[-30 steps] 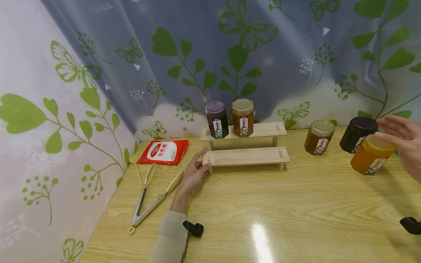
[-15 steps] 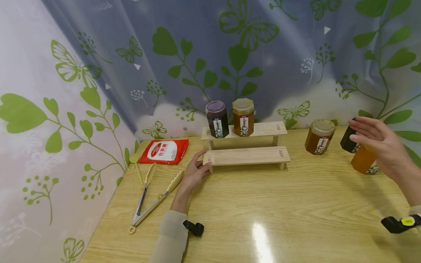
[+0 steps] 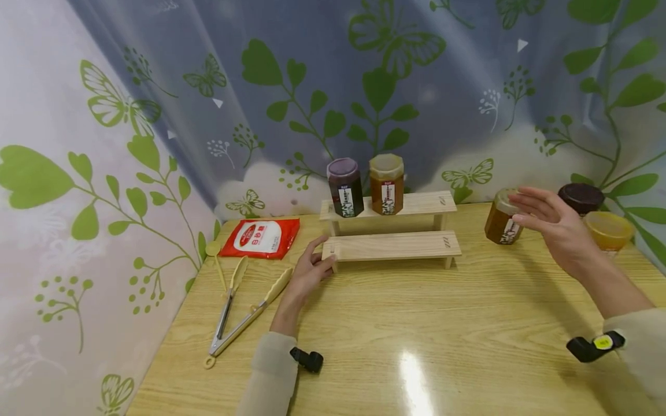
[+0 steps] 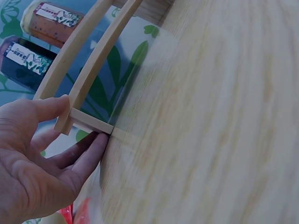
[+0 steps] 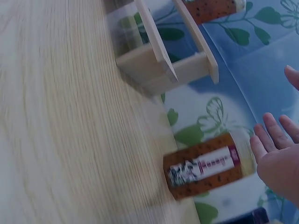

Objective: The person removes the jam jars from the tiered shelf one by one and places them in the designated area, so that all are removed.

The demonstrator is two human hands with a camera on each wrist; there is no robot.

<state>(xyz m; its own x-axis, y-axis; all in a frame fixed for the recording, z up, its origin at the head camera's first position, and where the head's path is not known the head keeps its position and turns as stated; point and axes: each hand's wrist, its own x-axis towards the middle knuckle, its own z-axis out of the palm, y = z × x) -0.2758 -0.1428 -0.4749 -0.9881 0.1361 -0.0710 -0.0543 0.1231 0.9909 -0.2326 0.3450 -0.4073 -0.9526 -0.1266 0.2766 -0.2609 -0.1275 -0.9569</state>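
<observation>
A two-step wooden display stand rests on the table. My left hand holds its lower step by the left end; in the left wrist view the thumb lies on the board and the fingers are against the leg. On the upper step are a dark jar with a purple lid and an amber jar. My right hand, fingers extended, hangs beside a brown jam jar right of the stand. In the right wrist view a small gap seems to separate fingertips and the jar's pale lid.
Behind my right hand stand a dark-lidded jar and a yellow jar, both partly hidden. On the left lie a red-and-white packet, a yellow spoon and spread tongs. A patterned curtain borders the table's back.
My right hand has travelled left from the dark and yellow jars to the brown jar. The left hand keeps its hold on the stand, and the jars have stayed where they were.
</observation>
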